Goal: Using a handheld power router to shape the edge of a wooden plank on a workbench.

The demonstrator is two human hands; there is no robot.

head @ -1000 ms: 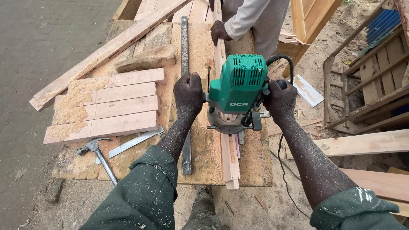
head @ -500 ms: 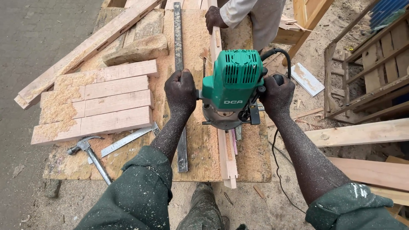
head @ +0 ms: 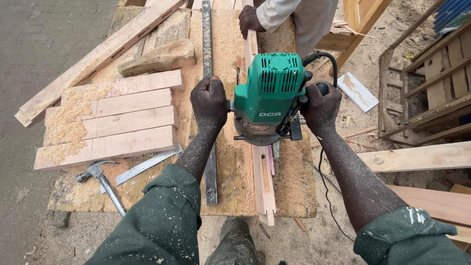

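Observation:
A green wood router (head: pixel 269 95) stands on a long narrow wooden strip (head: pixel 262 181) that runs along the sawdust-covered workbench (head: pixel 294 191). My left hand (head: pixel 209 102) grips the router's left handle. My right hand (head: pixel 321 107) grips its right handle, where the black power cord (head: pixel 325 58) loops out. A groove is cut in the near part of the strip. At the far end another person's hand (head: pixel 249 20) presses on the strip.
Several short planks (head: pixel 113 120) lie left on the bench, dusted with sawdust. A claw hammer (head: pixel 100 177) and metal square (head: pixel 147 164) lie near the front left. A long dark metal bar (head: pixel 207 64) runs beside the strip. Timber and wooden frames (head: pixel 427 73) stand at right.
The router has slid a little farther along the strip, away from me, with both hands still on its handles. The other person's hand stays on the far end.

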